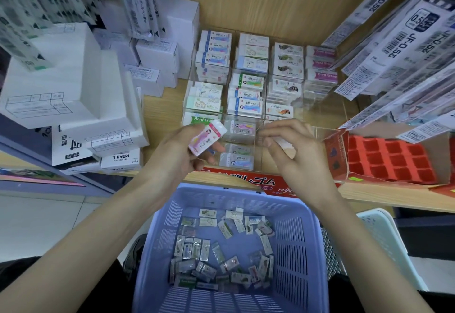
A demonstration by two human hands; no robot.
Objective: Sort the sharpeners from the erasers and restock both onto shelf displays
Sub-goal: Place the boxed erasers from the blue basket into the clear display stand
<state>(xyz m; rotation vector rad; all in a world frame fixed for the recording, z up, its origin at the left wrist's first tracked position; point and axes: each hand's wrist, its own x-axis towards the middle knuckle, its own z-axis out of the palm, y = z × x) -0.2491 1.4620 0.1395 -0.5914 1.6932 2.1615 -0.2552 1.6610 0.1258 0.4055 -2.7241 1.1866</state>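
Note:
My left hand (181,151) holds a white eraser with a pink sleeve (206,137), tilted, just in front of the clear acrylic eraser display (256,140) on the wooden shelf. My right hand (293,150) hovers over the display's front right compartment, its fingers curled around a small pale item that I cannot identify. The display's rows hold stacked erasers (247,83) in blue, green, pink and fish-print sleeves. Below my arms, a blue plastic basket (295,214) holds several loose wrapped erasers (221,251).
White boxes and refill cartons (73,86) are stacked on the left of the shelf. A red compartment tray (394,160) sits at the right under hanging pen-refill packets (406,41). A pale basket (384,234) stands to the right of the blue one.

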